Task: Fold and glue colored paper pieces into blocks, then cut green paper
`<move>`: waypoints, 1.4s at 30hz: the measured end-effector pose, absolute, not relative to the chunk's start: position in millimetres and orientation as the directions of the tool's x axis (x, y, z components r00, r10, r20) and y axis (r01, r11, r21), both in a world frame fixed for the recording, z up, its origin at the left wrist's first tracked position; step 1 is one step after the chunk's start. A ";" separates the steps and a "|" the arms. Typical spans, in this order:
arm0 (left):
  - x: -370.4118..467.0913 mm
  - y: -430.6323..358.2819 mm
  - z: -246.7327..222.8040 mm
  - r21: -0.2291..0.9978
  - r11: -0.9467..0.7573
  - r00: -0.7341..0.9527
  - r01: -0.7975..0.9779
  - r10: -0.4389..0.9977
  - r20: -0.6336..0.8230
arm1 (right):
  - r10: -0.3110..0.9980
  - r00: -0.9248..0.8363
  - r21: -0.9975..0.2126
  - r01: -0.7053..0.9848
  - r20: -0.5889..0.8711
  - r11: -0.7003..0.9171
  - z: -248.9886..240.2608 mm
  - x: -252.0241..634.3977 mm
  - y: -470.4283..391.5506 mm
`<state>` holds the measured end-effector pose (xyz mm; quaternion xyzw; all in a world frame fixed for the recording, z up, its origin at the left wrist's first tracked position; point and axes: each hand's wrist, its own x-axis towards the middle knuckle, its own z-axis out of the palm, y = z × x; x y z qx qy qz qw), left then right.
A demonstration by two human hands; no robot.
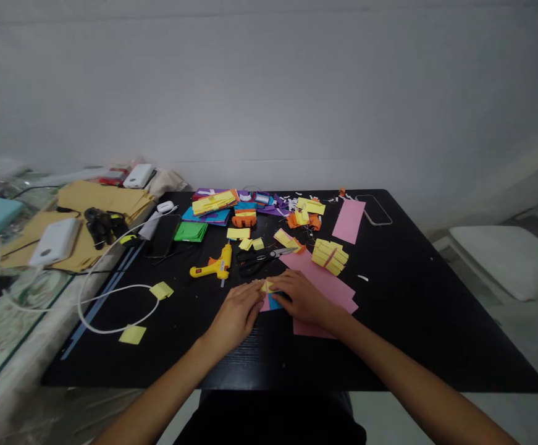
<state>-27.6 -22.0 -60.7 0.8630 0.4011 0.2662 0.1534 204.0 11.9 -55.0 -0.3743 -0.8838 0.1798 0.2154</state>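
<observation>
Scissors lie just right of the glue gun, green paper behind it; nearer and rightward, left hand and right hand touch a card.

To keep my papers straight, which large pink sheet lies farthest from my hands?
The far pink sheet, right of the white scraps; the other large pink sheets lie beside your right hand.

Head camera — forward and down
</observation>
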 end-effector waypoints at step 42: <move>-24.4 31.6 -21.6 0.259 -0.521 0.529 0.813 0.848 0.044 | 0.870 -0.449 -0.644 0.731 -0.206 0.225 -14.8 187.1 29.5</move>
